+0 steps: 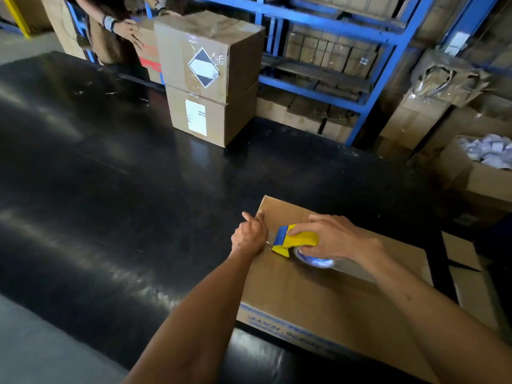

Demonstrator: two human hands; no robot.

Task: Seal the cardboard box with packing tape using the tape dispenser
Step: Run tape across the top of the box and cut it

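Gripping the yellow tape dispenser [297, 241] at the cardboard box [318, 289] top's ten o'clock edge, the right hand [336, 235] finishes a strip while the half-curled, empty left hand [249, 235] pins its end, so cutting seems next.

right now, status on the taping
Right hand grips dispenser at box left edge. Left hand pressing that edge. Nothing in the way.

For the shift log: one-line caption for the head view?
Right hand runs yellow tape dispenser across cardboard box; left hand steadies edge.
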